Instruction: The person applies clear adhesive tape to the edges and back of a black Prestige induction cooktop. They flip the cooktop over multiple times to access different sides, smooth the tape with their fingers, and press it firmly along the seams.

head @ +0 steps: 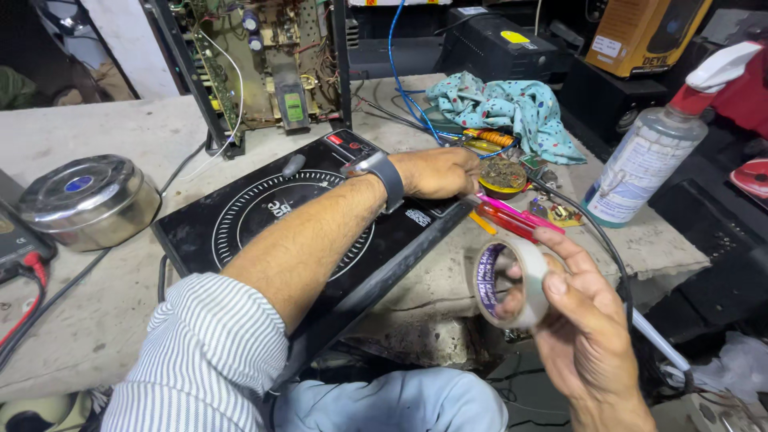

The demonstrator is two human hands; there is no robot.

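clear tape roll [510,282] sits pinched in the right hand [588,320] beside the bench, while the left hand [438,170], fingers curled shut, reaches across the black induction cooktop [240,232] to the pink-handled screwdriver [512,218].

Electronics repair workshop: exposed circuit boards [264,64]

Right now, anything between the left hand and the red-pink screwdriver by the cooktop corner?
Nothing visible. The left hand rests on the black induction cooktop, its fingers right at the screwdriver; whether they touch is unclear. The right hand holds a tape roll nearer the camera, off that path.
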